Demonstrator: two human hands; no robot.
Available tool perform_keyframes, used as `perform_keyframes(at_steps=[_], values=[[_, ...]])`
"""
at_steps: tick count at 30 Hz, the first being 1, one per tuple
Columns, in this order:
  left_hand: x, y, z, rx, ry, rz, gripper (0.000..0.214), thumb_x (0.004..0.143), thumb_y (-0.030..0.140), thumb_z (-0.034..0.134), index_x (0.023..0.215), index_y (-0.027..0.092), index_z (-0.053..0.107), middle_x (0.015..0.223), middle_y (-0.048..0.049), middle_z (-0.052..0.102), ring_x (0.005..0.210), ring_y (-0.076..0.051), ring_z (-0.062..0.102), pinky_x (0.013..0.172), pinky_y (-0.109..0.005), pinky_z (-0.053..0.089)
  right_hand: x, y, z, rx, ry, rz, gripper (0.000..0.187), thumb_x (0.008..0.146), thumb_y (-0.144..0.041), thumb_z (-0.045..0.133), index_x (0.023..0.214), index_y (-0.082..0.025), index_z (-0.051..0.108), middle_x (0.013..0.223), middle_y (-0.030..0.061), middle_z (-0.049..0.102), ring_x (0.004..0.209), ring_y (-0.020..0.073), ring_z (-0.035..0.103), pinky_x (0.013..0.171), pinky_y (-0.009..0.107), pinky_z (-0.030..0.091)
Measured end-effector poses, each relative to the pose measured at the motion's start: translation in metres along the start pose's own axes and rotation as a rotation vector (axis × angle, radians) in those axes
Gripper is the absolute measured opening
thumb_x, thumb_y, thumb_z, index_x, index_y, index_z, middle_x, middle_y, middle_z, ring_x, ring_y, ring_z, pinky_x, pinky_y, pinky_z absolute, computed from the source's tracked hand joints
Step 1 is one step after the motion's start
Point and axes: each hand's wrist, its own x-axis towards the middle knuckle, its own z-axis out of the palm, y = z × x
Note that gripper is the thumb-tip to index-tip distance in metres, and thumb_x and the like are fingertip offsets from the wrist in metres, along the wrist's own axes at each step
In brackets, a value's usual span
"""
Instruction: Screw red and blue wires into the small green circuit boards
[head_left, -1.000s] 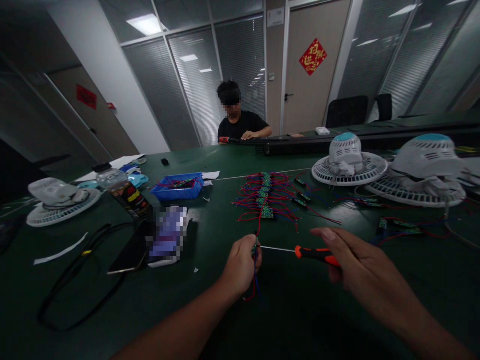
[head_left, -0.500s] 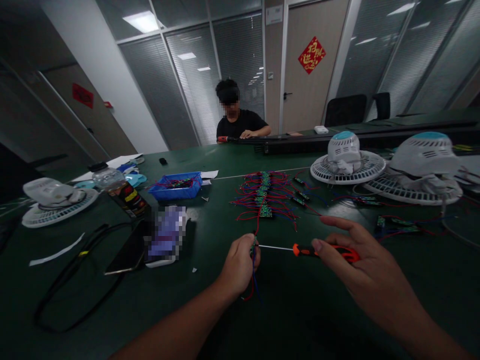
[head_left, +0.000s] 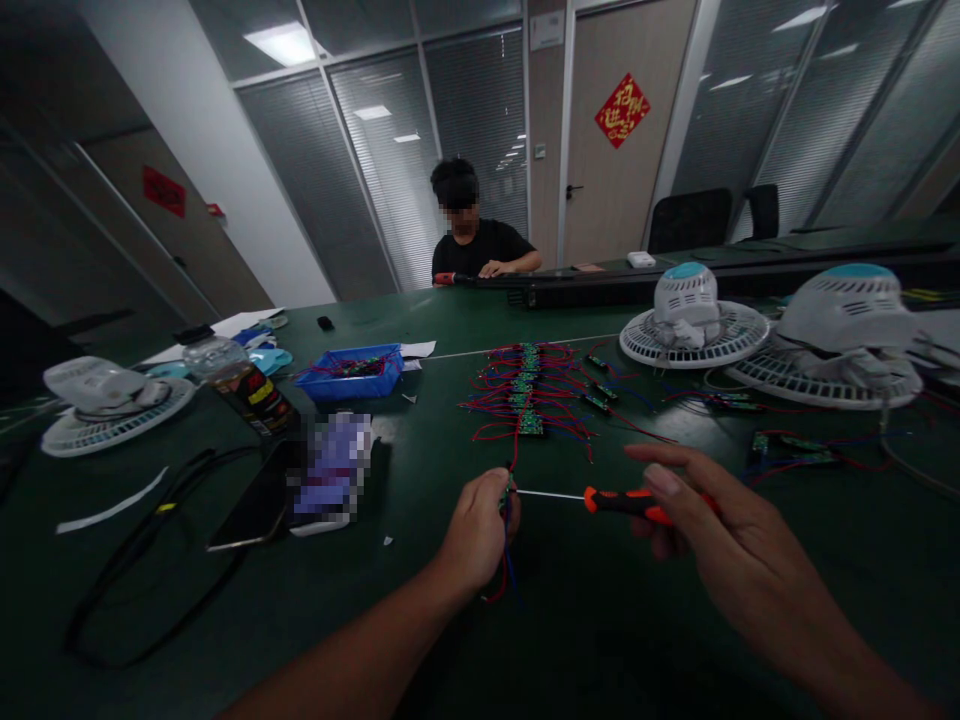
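Observation:
My left hand (head_left: 478, 530) is closed on a small green circuit board (head_left: 509, 490) with red and blue wires hanging below it. My right hand (head_left: 705, 525) grips the orange and black handle of a screwdriver (head_left: 600, 499). Its thin metal shaft points left and its tip touches the board in my left hand. Both hands hover just over the dark green table (head_left: 570, 620).
A row of wired boards (head_left: 529, 395) lies beyond my hands. White fan parts (head_left: 694, 320) stand at right and another (head_left: 97, 400) at left. A blue tray (head_left: 352, 372), a bottle (head_left: 240, 385), a phone (head_left: 259, 505) and black cable (head_left: 150, 560) lie left. Another person (head_left: 476, 240) sits opposite.
My right hand's fingers have shifted round the screwdriver handle, opening and closing again on it. The left hand and the board have hardly moved.

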Motion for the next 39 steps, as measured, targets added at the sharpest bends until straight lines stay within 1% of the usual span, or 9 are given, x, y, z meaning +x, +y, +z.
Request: perform_keyframes(at_steps=[2, 6, 13, 17, 22, 25, 31, 35, 39], values=[[0.0, 0.002, 0.001, -0.01, -0.009, -0.018, 0.039, 0.083, 0.047, 0.039, 0.056, 0.02, 0.046, 0.046, 0.0041, 0.038, 0.041, -0.011, 0.034, 0.044, -0.024, 0.027, 0.0, 0.001, 0.0, -0.019, -0.017, 0.041, 0.052, 0.087, -0.062, 0.039, 0.109, -0.02, 0.06, 0.056, -0.0004, 0.061, 0.049, 0.0158, 0.058, 0.043, 0.026, 0.047], [-0.002, 0.006, 0.002, -0.066, 0.012, -0.074, 0.035, 0.081, 0.045, 0.043, 0.061, 0.018, 0.05, 0.045, 0.0055, 0.038, 0.04, -0.009, 0.032, 0.042, -0.022, 0.025, 0.001, 0.001, 0.001, -0.067, 0.006, 0.029, 0.048, 0.086, -0.058, 0.045, 0.111, -0.02, 0.058, 0.052, -0.0028, 0.057, 0.046, 0.016, 0.056, 0.042, 0.026, 0.044], [-0.002, 0.006, 0.002, -0.049, -0.02, -0.072, 0.037, 0.081, 0.046, 0.043, 0.061, 0.017, 0.052, 0.043, 0.0051, 0.038, 0.038, -0.008, 0.031, 0.042, -0.022, 0.025, 0.0, -0.002, 0.001, -0.09, 0.139, -0.054, 0.042, 0.078, -0.045, 0.058, 0.111, -0.02, 0.055, 0.075, 0.0032, 0.068, 0.055, 0.017, 0.061, 0.051, 0.028, 0.048], [-0.002, 0.006, 0.002, -0.012, 0.007, -0.057, 0.036, 0.083, 0.043, 0.041, 0.06, 0.017, 0.052, 0.043, 0.0044, 0.039, 0.039, -0.009, 0.034, 0.042, -0.022, 0.027, 0.0, -0.003, 0.003, -0.074, 0.158, -0.051, 0.043, 0.075, -0.042, 0.059, 0.112, -0.019, 0.054, 0.081, 0.0048, 0.066, 0.059, 0.017, 0.062, 0.047, 0.026, 0.047], [-0.002, 0.005, 0.002, -0.012, 0.001, -0.042, 0.037, 0.084, 0.042, 0.039, 0.06, 0.016, 0.053, 0.044, 0.0041, 0.04, 0.039, -0.009, 0.034, 0.043, -0.022, 0.028, -0.002, -0.003, 0.003, -0.047, 0.163, -0.057, 0.045, 0.072, -0.039, 0.06, 0.112, -0.02, 0.055, 0.086, 0.006, 0.067, 0.066, 0.019, 0.065, 0.051, 0.026, 0.051], [-0.001, 0.003, 0.0, -0.036, -0.012, -0.054, 0.037, 0.083, 0.043, 0.041, 0.061, 0.016, 0.054, 0.044, 0.0045, 0.04, 0.039, -0.009, 0.033, 0.042, -0.022, 0.026, -0.001, -0.002, 0.001, -0.079, 0.15, -0.05, 0.037, 0.071, -0.039, 0.061, 0.102, -0.02, 0.062, 0.088, 0.0073, 0.069, 0.065, 0.0197, 0.065, 0.05, 0.027, 0.05], [0.0, 0.005, -0.002, -0.167, -0.06, -0.108, 0.035, 0.083, 0.043, 0.041, 0.061, 0.017, 0.049, 0.04, 0.0062, 0.035, 0.036, -0.007, 0.027, 0.039, -0.02, 0.019, 0.003, 0.003, -0.004, -0.136, 0.009, 0.046, 0.024, 0.076, -0.042, 0.057, 0.086, -0.024, 0.069, 0.066, 0.0024, 0.068, 0.049, 0.017, 0.058, 0.04, 0.027, 0.041], [0.0, 0.007, -0.004, -0.291, -0.131, -0.105, 0.034, 0.083, 0.043, 0.043, 0.06, 0.018, 0.046, 0.039, 0.0077, 0.032, 0.034, -0.006, 0.022, 0.037, -0.019, 0.016, 0.006, 0.004, -0.003, -0.116, 0.015, 0.027, 0.022, 0.076, -0.041, 0.057, 0.079, -0.024, 0.071, 0.058, 0.0008, 0.063, 0.046, 0.0152, 0.053, 0.041, 0.026, 0.04], [0.0, 0.005, -0.002, -0.426, -0.156, -0.101, 0.032, 0.085, 0.042, 0.044, 0.064, 0.018, 0.046, 0.04, 0.0082, 0.032, 0.033, -0.005, 0.02, 0.036, -0.019, 0.015, 0.009, 0.007, 0.0, 0.086, 0.059, 0.093, 0.022, 0.073, -0.041, 0.064, 0.078, -0.021, 0.072, 0.059, 0.0016, 0.062, 0.054, 0.0172, 0.056, 0.045, 0.027, 0.04]])
